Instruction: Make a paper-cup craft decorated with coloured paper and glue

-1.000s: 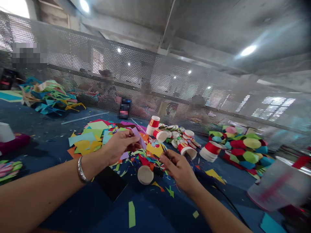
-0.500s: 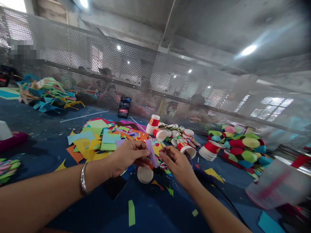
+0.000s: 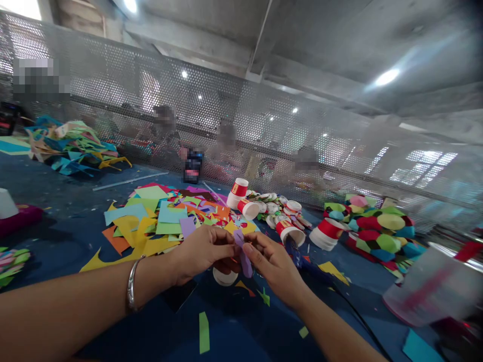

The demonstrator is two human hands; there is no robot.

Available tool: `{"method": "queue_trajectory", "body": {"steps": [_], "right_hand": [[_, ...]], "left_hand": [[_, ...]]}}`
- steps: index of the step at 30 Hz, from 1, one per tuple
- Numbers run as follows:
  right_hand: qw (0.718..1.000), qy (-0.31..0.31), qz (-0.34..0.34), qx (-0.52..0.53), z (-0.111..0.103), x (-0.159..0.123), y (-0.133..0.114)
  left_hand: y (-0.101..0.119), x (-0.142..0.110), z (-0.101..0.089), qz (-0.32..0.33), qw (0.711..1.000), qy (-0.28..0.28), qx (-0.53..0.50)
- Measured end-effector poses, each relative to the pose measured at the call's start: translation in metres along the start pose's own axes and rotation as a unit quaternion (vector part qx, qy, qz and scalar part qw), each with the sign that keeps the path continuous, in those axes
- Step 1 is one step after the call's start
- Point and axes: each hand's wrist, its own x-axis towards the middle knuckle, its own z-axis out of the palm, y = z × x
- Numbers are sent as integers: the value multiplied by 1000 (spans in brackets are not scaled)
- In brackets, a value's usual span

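Note:
Near the middle of the view, my left hand [image 3: 209, 250] pinches a narrow purple paper strip [image 3: 246, 264], held upright above the table. My right hand [image 3: 272, 259] is closed at the strip's right side, its thumb against or just in front of the paper. A thin dark metal tool [image 3: 241, 238] shows at the strip's upper part, by the right fingertips; most of it is hidden. Just below my hands stands a white paper cup [image 3: 225, 277], partly covered by my left fingers. Behind my left hand spreads a heap of coloured paper pieces [image 3: 171, 221].
Red-and-white paper cups [image 3: 290, 232] lie behind my right hand. A dark-blue corded tool [image 3: 313, 269] rests to the right, its tip in a tipped cup. A translucent bucket [image 3: 422, 286] stands far right. A perforated metal screen [image 3: 211, 105] borders the table's back.
My right hand has moved left to meet the purple strip. The strip has shifted slightly right and down with my left hand, covering more of the white cup.

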Motion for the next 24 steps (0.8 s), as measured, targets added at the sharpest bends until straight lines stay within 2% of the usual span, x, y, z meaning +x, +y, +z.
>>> {"method": "queue_trajectory", "body": {"steps": [10, 24], "right_hand": [[1000, 15, -15, -17, 1, -2, 1], [1000, -1, -9, -27, -1, -3, -3]], "left_hand": [[0, -2, 6, -11, 1000, -7, -12], [-2, -1, 4, -13, 999, -45, -4]]}}
